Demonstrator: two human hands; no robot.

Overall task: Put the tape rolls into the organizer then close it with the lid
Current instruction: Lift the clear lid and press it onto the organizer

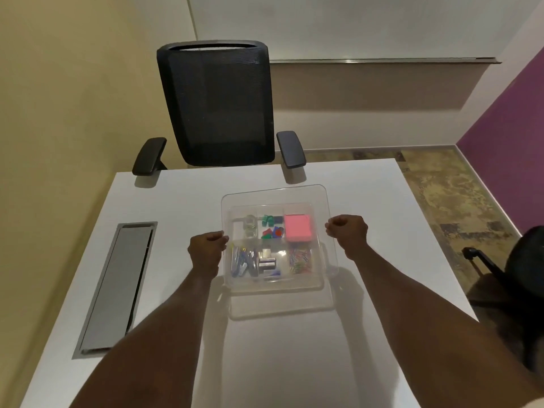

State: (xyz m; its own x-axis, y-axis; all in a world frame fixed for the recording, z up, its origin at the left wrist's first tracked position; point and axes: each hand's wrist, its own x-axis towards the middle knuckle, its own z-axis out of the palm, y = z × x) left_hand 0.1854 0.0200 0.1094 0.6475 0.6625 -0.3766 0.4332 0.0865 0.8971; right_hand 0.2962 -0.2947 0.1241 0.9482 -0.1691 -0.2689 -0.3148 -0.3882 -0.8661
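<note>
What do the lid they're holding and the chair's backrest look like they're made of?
The lid looks like clear, glossy hard plastic: the organizer's contents show straight through it and its rim catches the light. Both hands grip its edges. The chair's backrest appears to be matte black mesh fabric in a smooth, likely plastic frame; a fine weave shows.

A white worktop fills the lower view, with a long grey cable-tray cover sunk into it near its left edge. Pushed up against the far edge stands a black mesh-backed office chair with two dark armrests (the seat itself is hidden behind the worktop), and part of a second black chair shows at the right. Beyond lie a mottled brown floor, a cream wall on the left and a purple wall on the right.
</note>
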